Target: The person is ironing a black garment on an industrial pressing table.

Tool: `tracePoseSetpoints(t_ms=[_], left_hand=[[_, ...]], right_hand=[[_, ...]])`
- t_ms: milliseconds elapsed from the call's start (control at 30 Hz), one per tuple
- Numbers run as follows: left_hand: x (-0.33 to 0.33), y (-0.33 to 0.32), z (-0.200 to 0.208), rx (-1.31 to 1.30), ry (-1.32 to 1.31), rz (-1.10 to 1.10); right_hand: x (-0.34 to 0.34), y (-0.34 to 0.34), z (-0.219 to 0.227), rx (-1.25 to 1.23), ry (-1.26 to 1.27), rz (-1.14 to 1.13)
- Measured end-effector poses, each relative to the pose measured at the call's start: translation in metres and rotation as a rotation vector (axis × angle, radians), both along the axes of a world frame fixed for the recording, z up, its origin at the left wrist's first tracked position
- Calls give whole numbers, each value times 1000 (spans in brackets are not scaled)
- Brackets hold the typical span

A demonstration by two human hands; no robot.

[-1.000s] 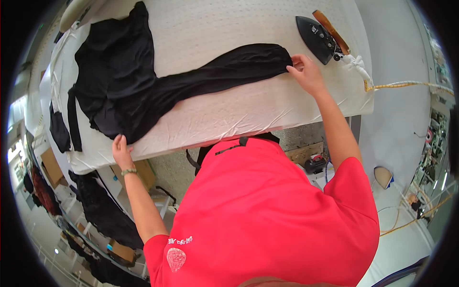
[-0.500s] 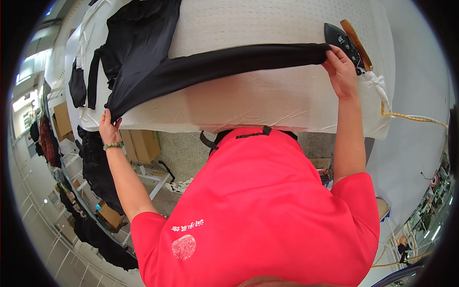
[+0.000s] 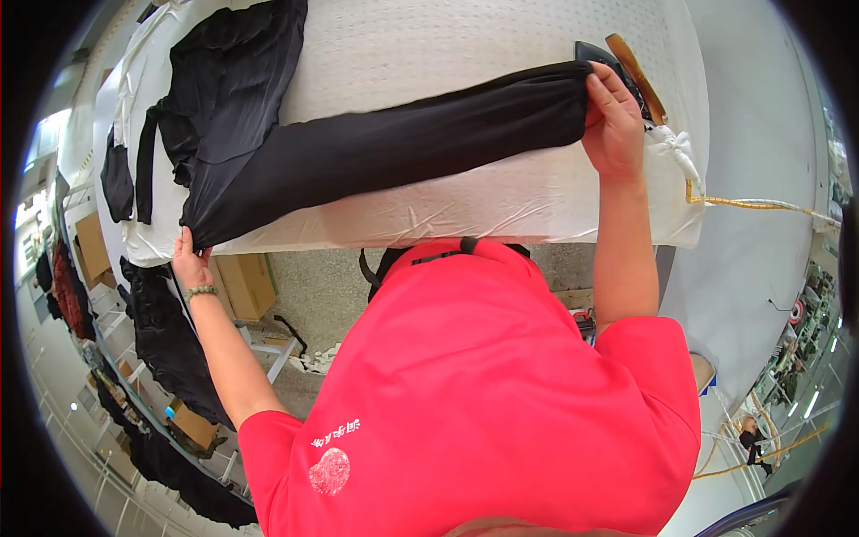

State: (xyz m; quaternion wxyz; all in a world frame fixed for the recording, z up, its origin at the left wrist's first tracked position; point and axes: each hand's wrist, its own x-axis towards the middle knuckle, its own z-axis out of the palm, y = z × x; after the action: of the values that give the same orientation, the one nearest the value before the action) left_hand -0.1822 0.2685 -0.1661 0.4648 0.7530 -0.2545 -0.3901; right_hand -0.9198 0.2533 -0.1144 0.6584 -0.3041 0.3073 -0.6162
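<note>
A black garment point(image 3: 234, 76) lies at the left on a padded table point(image 3: 429, 54) covered in white cloth. One long black sleeve point(image 3: 385, 148) stretches from it to the right across the table. My left hand point(image 3: 191, 261) pinches the garment's near corner at the table's front edge. At the far end of the sleeve, my right hand point(image 3: 616, 125) grips the cuff between thumb and fingers. Just beyond my right hand rests a dark iron point(image 3: 598, 52) with a brown handle point(image 3: 637, 79), partly hidden by that hand and the cuff.
A white cloth-wrapped cord end point(image 3: 676, 152) and a yellowish hose point(image 3: 743, 203) run off right from the iron. Black garments point(image 3: 165, 345) hang at the left below the table. Cardboard boxes point(image 3: 243, 286) stand on the floor underneath.
The sleeve has gone from a narrow, taut strip to a wider, flatter spread on the table. Both hands keep their hold on it. The whole view has shifted slightly.
</note>
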Motion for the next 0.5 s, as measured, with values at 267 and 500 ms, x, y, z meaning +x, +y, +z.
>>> tracePoseSetpoints(t_ms=[267, 500], left_hand=[[-15, 8, 4, 89, -179, -65], [-38, 14, -17, 123, -228, -262]], right_hand=[[-12, 30, -21, 293, 1032, 179], [-14, 65, -65, 506, 903, 111]])
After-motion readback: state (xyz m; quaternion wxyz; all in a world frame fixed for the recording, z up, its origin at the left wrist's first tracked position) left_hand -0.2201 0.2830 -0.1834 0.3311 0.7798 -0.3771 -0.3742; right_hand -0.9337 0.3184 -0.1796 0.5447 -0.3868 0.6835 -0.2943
